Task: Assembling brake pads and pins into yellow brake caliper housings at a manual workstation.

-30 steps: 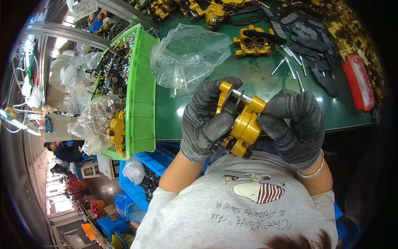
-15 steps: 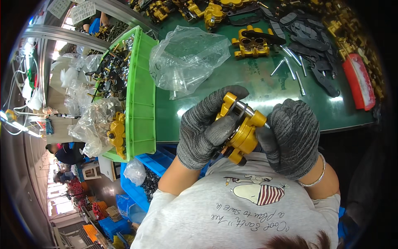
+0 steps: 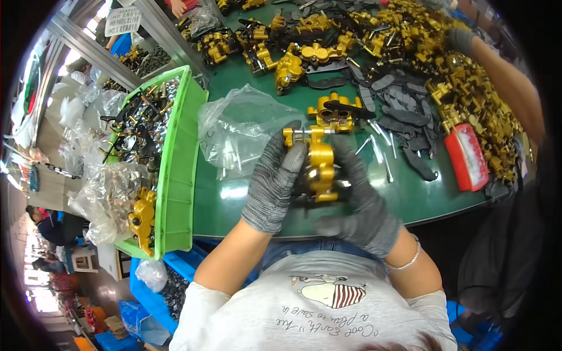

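My left hand (image 3: 270, 184), in a grey knitted glove, is closed around a gold brake caliper (image 3: 322, 158) and holds it upright above the table's near edge. A silver pin crosses the caliper's top. On the caliper's right side is my right hand (image 3: 367, 217), also gloved, with fingers stretched out along it and thumb apart below. Whether those fingers touch the caliper I cannot tell. Just beyond my hands another gold caliper (image 3: 332, 121) lies on the table with a black plate across it. Several silver pins (image 3: 383, 153) are scattered to its right.
Left stands a green crate (image 3: 178, 175) of hardware, beside a see-through plastic bag (image 3: 237, 126). Black brake pads (image 3: 407, 117) and a red container (image 3: 462, 155) lie right on the green table (image 3: 231, 202). Another person's gloved hand (image 3: 461, 41) reaches over piled gold calipers (image 3: 404, 29).
The caliper has been turned more upright and moved away from my body. My right hand has gone from closed at the pin's end to fingers outstretched. The view has shifted, showing another person's arm.
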Action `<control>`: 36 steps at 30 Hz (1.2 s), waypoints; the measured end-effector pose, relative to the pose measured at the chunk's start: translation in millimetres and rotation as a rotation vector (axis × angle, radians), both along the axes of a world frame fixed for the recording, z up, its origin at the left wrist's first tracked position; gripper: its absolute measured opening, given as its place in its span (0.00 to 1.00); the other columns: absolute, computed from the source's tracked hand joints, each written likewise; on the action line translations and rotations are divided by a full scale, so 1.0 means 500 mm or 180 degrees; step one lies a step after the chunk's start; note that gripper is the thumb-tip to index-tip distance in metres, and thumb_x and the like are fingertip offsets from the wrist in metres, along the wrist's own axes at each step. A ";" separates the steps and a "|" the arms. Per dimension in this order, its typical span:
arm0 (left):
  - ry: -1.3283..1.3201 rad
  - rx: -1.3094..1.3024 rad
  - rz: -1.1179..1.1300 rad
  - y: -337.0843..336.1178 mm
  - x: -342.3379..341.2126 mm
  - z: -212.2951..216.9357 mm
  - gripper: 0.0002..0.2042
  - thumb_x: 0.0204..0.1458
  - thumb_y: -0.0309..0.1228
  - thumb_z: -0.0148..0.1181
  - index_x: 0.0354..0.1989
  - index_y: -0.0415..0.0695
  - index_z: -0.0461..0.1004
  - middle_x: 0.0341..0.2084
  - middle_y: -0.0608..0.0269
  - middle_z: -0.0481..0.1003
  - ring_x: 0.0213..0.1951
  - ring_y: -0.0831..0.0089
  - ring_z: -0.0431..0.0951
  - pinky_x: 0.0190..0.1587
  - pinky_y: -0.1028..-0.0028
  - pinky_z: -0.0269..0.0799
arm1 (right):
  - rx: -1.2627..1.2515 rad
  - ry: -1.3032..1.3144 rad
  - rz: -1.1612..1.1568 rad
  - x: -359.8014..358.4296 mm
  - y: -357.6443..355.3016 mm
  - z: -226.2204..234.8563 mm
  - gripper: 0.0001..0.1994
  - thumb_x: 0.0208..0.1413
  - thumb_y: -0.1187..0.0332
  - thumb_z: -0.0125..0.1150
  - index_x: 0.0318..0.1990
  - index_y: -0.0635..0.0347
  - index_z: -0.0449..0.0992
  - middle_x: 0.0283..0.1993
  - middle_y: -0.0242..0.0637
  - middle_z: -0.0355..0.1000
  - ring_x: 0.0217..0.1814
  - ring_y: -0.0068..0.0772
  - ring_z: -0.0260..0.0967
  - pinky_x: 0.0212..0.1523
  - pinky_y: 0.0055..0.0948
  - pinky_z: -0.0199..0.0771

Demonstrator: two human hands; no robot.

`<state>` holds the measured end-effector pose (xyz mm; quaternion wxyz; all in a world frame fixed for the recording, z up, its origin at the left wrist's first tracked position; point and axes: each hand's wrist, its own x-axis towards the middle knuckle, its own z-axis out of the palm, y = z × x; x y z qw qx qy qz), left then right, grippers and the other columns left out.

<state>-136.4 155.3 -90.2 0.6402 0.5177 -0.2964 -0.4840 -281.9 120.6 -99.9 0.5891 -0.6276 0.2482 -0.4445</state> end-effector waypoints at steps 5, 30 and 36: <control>0.0526 -0.1050 -0.0452 -0.031 0.030 -0.020 0.26 0.54 0.42 0.55 0.59 0.41 0.62 0.50 0.54 0.69 0.48 0.69 0.72 0.49 0.73 0.70 | -0.0056 -0.0289 0.0164 0.035 -0.117 0.026 0.37 0.42 0.56 0.68 0.60 0.56 0.58 0.41 0.35 0.70 0.32 0.22 0.69 0.33 0.22 0.72; -0.3670 -0.0538 0.0250 -0.006 0.054 -0.032 0.14 0.48 0.26 0.56 0.45 0.44 0.72 0.34 0.53 0.75 0.35 0.59 0.76 0.39 0.67 0.72 | -0.1888 0.2811 0.1202 0.080 -0.331 0.084 0.24 0.49 0.60 0.64 0.54 0.50 0.69 0.49 0.40 0.72 0.54 0.38 0.68 0.52 0.33 0.68; -0.2016 -0.0494 -0.0056 -0.028 0.027 -0.063 0.23 0.48 0.29 0.60 0.55 0.42 0.65 0.46 0.54 0.72 0.47 0.65 0.73 0.50 0.68 0.69 | -0.1688 0.2454 0.0274 0.076 -0.318 -0.024 0.22 0.51 0.57 0.62 0.53 0.51 0.69 0.45 0.40 0.74 0.45 0.38 0.72 0.47 0.30 0.71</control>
